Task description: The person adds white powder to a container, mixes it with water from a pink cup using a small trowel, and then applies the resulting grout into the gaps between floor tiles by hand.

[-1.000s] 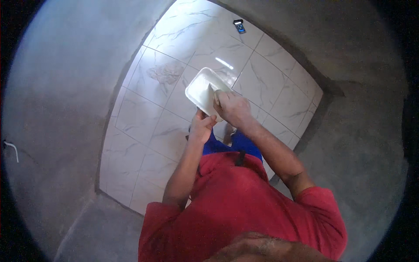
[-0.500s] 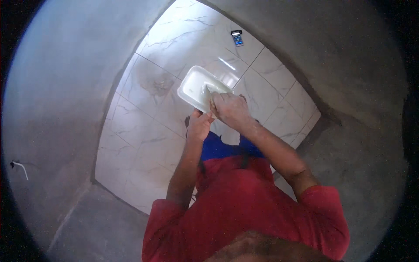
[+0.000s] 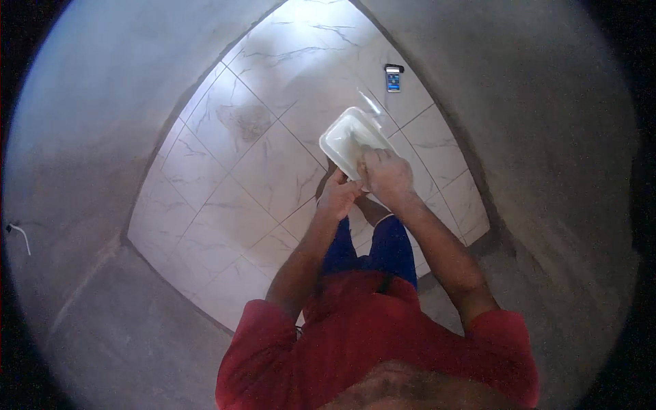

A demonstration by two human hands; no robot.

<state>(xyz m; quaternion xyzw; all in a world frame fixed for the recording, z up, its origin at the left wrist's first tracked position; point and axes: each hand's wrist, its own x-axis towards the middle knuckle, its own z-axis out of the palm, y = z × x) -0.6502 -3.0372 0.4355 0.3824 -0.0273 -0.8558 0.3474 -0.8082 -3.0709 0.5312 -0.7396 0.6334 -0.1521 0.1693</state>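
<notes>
A shallow white tray (image 3: 336,141) with rounded corners is held up over the tiled floor, in front of my legs. My left hand (image 3: 339,196) grips its near edge, fingers beneath and thumb at the rim. Over the tray's near right part, my right hand (image 3: 387,176) is closed round a pale, blade-like tool (image 3: 355,141), which dips into the tray. The tool is blurred, and its handle is hidden by the fingers. Something whitish and smooth shows on the tray's inside; whether it is a paste or only the bare surface I cannot tell.
A phone (image 3: 393,79) with a lit screen lies on the marbled floor tiles (image 3: 273,164) at the far right. Bare grey plastered walls (image 3: 547,123) close in on both sides. From the left wall sticks a short white cable (image 3: 23,237). A dusty patch (image 3: 251,123) marks the floor.
Tray and both hands have shifted right in the picture, as have the phone and the floor patch, so the view has turned. The right hand still works the tool inside the tray.
</notes>
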